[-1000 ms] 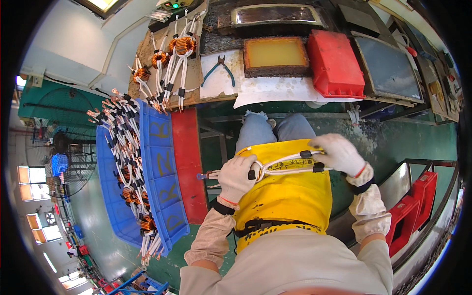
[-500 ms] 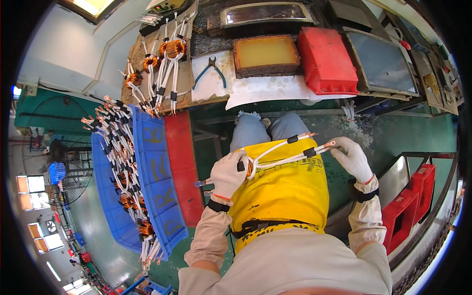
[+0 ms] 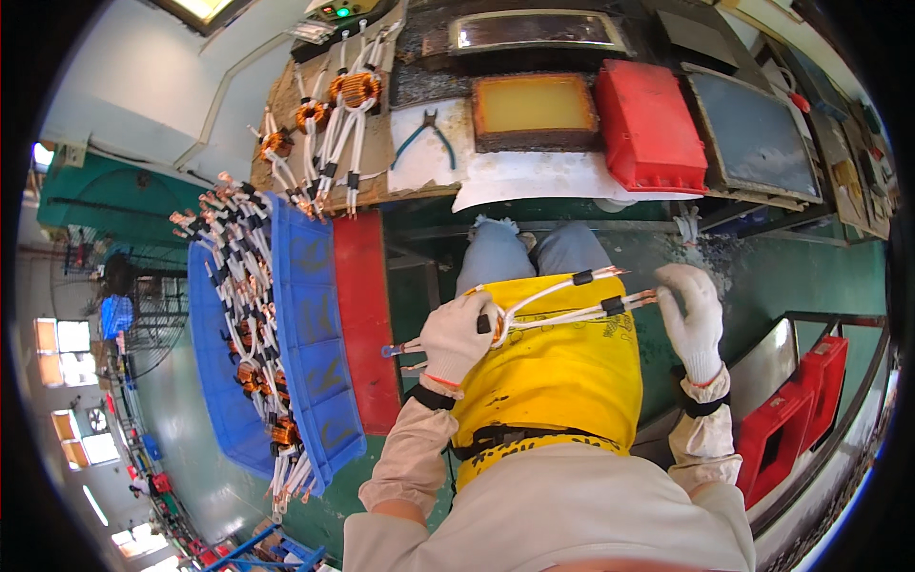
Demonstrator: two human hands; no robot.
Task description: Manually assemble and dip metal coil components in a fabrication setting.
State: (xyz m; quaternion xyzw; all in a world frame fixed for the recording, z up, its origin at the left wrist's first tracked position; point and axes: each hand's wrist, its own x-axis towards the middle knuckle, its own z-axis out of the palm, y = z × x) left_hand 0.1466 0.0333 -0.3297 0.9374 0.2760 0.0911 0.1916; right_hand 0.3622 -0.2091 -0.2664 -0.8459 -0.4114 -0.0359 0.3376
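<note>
My gloved left hand (image 3: 457, 336) is closed around a copper-wound ring coil (image 3: 498, 326), gripping it above my yellow apron. White sleeved leads (image 3: 558, 319) with black bands and bare copper ends run from the coil to the right. More lead ends, one with a blue-tinged lug (image 3: 389, 352), stick out left of that hand. Beside the right-hand copper tips, my gloved right hand (image 3: 691, 319) has its fingers curved and apart, with a gap between thumb and forefinger. Whether the thumb brushes a tip is hard to see.
A blue crate (image 3: 319, 353) full of similar coils stands at left beside a red panel (image 3: 367, 324). On the bench ahead are finished-looking coils (image 3: 355, 91), cutting pliers (image 3: 426, 138), a pot of yellowish material (image 3: 534, 107) and a red box (image 3: 651, 129). Red frames (image 3: 786, 429) stand at right.
My right hand's fingers have come apart from the copper lead tip they pinched. The left hand keeps its hold on the coil. The whole view has shifted slightly.
</note>
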